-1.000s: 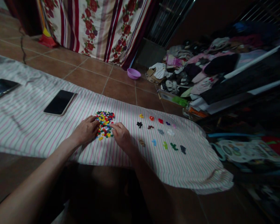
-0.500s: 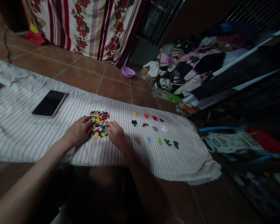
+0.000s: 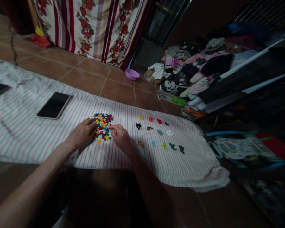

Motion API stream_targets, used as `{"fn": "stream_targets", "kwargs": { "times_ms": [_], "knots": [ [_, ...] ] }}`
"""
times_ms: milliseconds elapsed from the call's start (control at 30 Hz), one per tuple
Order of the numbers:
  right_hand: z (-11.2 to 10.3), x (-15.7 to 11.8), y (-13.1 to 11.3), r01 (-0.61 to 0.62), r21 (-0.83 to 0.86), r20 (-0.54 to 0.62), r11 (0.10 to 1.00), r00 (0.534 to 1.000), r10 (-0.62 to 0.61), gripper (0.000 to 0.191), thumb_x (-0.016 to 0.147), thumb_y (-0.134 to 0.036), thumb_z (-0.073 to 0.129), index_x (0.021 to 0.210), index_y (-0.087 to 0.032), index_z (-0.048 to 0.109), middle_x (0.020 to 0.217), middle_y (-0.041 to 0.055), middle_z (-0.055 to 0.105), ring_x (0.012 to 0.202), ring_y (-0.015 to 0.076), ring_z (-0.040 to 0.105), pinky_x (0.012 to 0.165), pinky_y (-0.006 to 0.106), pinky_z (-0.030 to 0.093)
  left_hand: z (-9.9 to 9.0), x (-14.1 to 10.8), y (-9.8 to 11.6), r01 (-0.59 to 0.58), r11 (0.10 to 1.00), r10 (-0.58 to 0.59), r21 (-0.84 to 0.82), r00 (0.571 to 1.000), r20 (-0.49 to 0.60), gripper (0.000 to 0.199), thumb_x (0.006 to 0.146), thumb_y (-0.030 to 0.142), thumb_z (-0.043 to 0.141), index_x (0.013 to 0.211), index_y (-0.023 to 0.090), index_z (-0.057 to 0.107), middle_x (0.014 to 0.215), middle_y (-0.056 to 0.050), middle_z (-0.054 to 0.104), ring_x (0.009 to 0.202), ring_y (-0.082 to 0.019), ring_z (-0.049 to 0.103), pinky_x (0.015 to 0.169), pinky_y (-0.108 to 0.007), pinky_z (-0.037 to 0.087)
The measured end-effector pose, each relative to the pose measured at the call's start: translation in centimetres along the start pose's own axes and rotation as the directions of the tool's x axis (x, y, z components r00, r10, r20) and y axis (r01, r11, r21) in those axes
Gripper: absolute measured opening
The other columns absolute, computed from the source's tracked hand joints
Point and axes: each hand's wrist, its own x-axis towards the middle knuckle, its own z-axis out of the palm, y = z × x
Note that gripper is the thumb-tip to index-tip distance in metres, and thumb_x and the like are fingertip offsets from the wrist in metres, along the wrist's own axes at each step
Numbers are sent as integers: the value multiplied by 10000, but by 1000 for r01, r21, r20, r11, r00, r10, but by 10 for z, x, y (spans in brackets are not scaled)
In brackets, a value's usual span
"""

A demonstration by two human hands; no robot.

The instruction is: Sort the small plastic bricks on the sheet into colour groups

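Left hand (image 3: 83, 133) is rested against the left side of the mixed pile of coloured bits (image 3: 102, 124); right hand (image 3: 120, 136) is held at its right side, fingertips close together, but whether anything is pinched by either cannot be told. The pile is spread on a striped cloth (image 3: 190, 167), between a dark phone (image 3: 54, 105) and 3 rows of little one-colour heaps (image 3: 160, 132).

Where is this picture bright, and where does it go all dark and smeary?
In the head view, the striped cloth and flowered curtain look light; in the head view, a soft shadow lies by the left hand; at the head view's dark right side, the white panel looks stretched and blurry.
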Motion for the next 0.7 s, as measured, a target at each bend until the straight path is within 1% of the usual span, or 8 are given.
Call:
{"fn": "stream_targets", "kwargs": {
  "times_ms": [133,233,433,533,633,700],
  "knots": [
    [-2,1,0,-16,30,6,999,1000,16,271,808,-71,487,973,-210,651,943,46,670,910,169,618,847,305,496,-2,0,1,-1,1000,1,16,1000,14,292,901,272,357,924,166,628,1095,-138,598,1078,-233,551,965,-405,474],
    [-4,2,0,-16,43,1,999,1000,16,256,829,-82,479,972,-201,655,962,54,681,929,170,625,860,309,493,-3,0,2,-2,1000,1,20,1000,20,305,903,275,347,931,158,627,1101,-152,598,1089,-245,548,961,-420,474],
    [-5,1,4,-7,72,0,997,1000,7,273,848,-98,449,982,-203,663,975,53,690,949,164,630,895,316,490,1,-1,0,10,999,-10,35,1000,-1,297,900,282,363,953,187,639,1112,-115,606,1075,-223,552,958,-401,475],
    [-6,0,6,-15,97,-16,995,1000,17,291,831,-89,441,970,-205,668,963,45,693,944,160,632,897,312,490,2,-1,-2,5,999,-5,39,1000,-4,306,904,293,362,964,184,641,1128,-121,606,1082,-232,548,964,-415,474],
    [-6,0,7,-37,126,-27,991,999,40,286,822,-96,443,948,-212,672,942,36,694,911,154,636,876,300,494,1,0,-1,0,999,-1,48,1000,15,308,903,288,352,959,181,636,1118,-128,605,1081,-238,549,969,-415,475],
    [-7,-1,7,-56,149,-29,987,998,61,283,820,-102,441,936,-213,674,919,32,691,849,146,639,847,289,500,0,0,-1,-3,999,2,53,1000,27,312,903,284,344,953,173,631,1115,-136,600,1087,-239,549,973,-407,474]
  ]
}}
